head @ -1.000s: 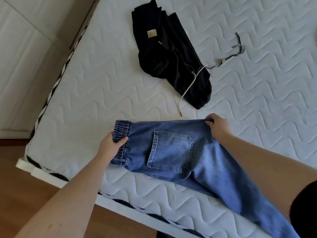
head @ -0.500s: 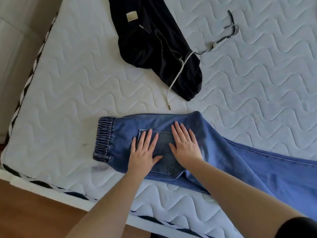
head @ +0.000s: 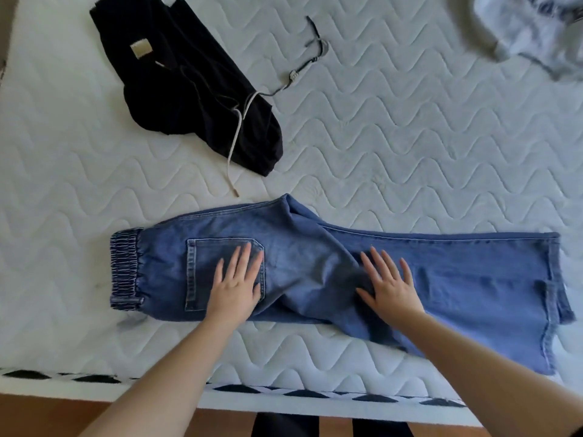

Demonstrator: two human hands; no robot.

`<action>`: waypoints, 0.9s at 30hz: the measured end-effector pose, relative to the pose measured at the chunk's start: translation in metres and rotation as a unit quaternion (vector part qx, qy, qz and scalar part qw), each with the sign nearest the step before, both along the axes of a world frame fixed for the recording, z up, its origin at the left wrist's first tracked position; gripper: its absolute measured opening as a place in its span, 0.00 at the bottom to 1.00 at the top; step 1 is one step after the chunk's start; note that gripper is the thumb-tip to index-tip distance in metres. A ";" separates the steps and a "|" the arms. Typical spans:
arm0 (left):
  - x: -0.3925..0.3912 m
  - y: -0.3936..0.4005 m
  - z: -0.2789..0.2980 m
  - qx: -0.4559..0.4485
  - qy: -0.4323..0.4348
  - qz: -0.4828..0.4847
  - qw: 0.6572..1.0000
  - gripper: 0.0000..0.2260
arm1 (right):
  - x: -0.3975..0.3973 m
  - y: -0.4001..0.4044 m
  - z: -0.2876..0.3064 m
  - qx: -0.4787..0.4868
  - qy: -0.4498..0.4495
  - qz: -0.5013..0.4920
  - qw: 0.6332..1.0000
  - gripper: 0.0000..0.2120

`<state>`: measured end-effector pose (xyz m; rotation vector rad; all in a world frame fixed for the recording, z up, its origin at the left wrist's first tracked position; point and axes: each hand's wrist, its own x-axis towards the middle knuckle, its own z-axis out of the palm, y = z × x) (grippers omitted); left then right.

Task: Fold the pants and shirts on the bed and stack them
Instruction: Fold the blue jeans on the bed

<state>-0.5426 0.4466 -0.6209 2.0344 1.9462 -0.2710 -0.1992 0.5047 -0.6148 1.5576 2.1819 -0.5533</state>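
Observation:
Blue jeans [head: 303,253] lie flat across the near part of the white quilted mattress [head: 410,152], folded lengthwise, elastic waistband at the left, leg hems at the right. My left hand [head: 236,282] rests flat with straight fingers on the back pocket. My right hand [head: 386,282] presses flat on the upper leg, where the denim is creased. A black garment [head: 195,89] with a pale drawstring lies crumpled at the far left of the bed. A grey-white garment [head: 536,29] shows at the top right corner, partly cut off.
A thin dark cord [head: 310,55] lies loose on the mattress beside the black garment. The bed's near edge [head: 284,394] has a black-and-white trim, with wooden floor [head: 47,414] below it.
The jeans now lie spread flat on the bed. My right hand has slid right from the pocket onto the leg; both hands let go of the edges and went flat.

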 end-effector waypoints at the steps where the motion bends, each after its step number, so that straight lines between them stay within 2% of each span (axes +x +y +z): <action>1: 0.018 0.004 0.004 0.003 -0.017 -0.026 1.000 0.35 | 0.017 -0.005 0.000 -0.023 -0.018 -0.030 0.999 0.39; 6: 0.115 0.025 0.013 -0.026 -0.089 -0.094 0.991 0.28 | 0.087 -0.024 0.004 -0.092 -0.050 -0.070 0.992 0.49; 9: 0.167 0.033 0.011 -0.050 -0.111 -0.172 0.978 0.32 | 0.120 -0.031 0.009 -0.112 -0.062 -0.103 0.986 0.53; 13: 0.228 0.033 0.004 -0.132 -0.042 -0.253 0.957 0.39 | 0.167 -0.041 0.013 -0.127 -0.092 -0.140 0.978 0.55; 15: 0.253 0.030 0.006 -0.145 0.000 -0.259 0.955 0.37 | 0.194 -0.048 0.014 -0.140 -0.126 -0.170 0.967 0.54; 17: 0.272 0.029 0.008 -0.134 0.021 -0.236 0.962 0.29 | 0.217 -0.053 0.016 -0.138 -0.160 -0.200 0.957 0.49; 21: 0.286 0.031 0.012 -0.120 -0.009 -0.197 0.973 0.15 | 0.245 -0.053 0.021 -0.034 -0.175 -0.193 0.965 0.20; 24: 0.278 0.030 0.017 -0.108 -0.046 -0.168 0.979 0.11 | 0.261 -0.043 0.025 0.010 -0.135 -0.137 0.981 0.14; 27: 0.275 0.026 0.024 -0.074 -0.087 -0.128 0.985 0.11 | 0.270 -0.040 0.029 0.035 -0.096 -0.147 0.984 0.11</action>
